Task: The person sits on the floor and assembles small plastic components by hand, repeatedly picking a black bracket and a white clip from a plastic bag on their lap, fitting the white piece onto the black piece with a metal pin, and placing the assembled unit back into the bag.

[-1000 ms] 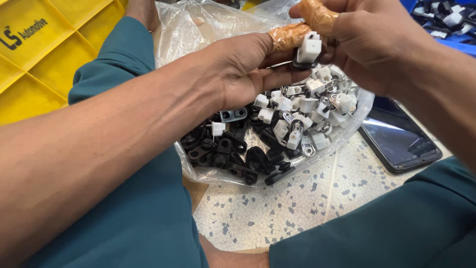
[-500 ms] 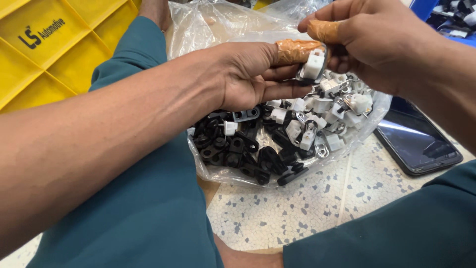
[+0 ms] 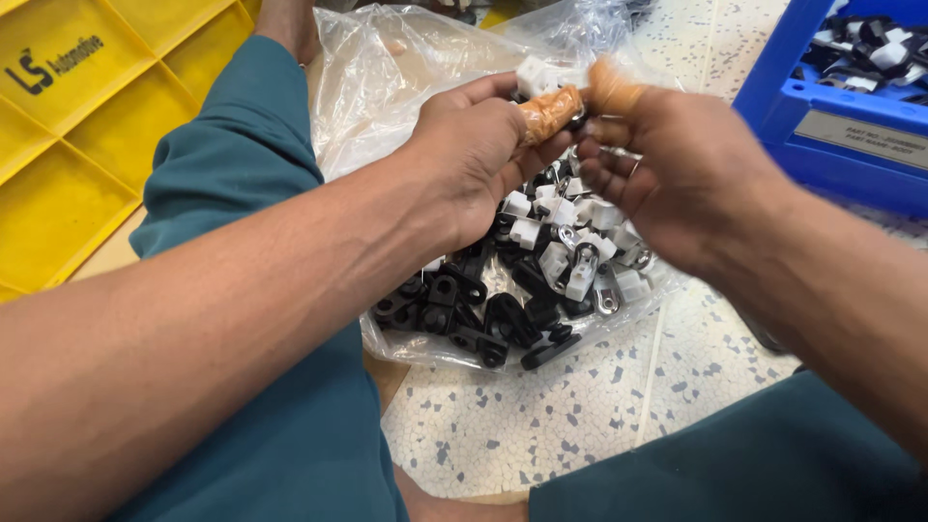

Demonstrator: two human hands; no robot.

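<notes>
Left hand (image 3: 474,159) pinches a small white plastic clip (image 3: 535,75) at its taped fingertips; I see right hand (image 3: 667,164) closing on the same part from the right, touching. Clip sits above the clear bag (image 3: 387,87) of black and white clips (image 3: 512,280), both hands equally near.

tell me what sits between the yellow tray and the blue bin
In the head view, a clear plastic bag of black clips and white clips, with the left hand and right hand above it.
</notes>
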